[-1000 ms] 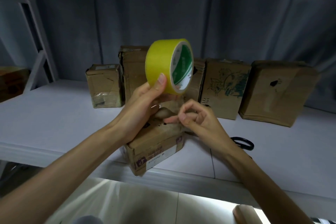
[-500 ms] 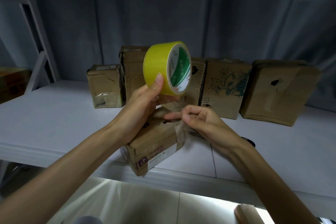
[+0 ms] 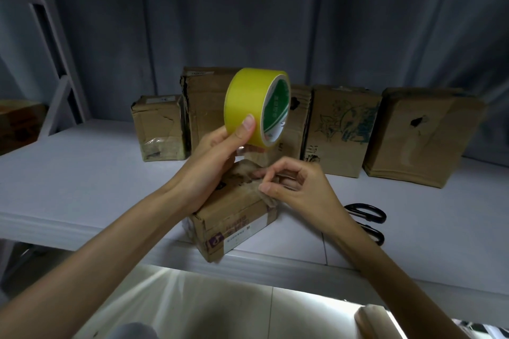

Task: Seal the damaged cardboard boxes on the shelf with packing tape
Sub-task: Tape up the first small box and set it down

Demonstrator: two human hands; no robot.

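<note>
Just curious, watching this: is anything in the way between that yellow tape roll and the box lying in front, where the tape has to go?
Nothing visible blocks it. The left hand holds the tape roll just above the front box, and the right hand is already at the box top, apparently pinching the clear tape end.

Two bare forearms reach in from the lower corners of the head view, with no sleeve, cuff, watch, band or glove showing anywhere along them. The left hand (image 3: 213, 158) is slim, with long fingers and a short, neatly trimmed thumbnail that shows plainly. The right hand (image 3: 298, 187) is likewise bare, with no ring on any finger that shows; its nails are short too. At the bottom edge, a small patch of grey cloth shows.
</note>
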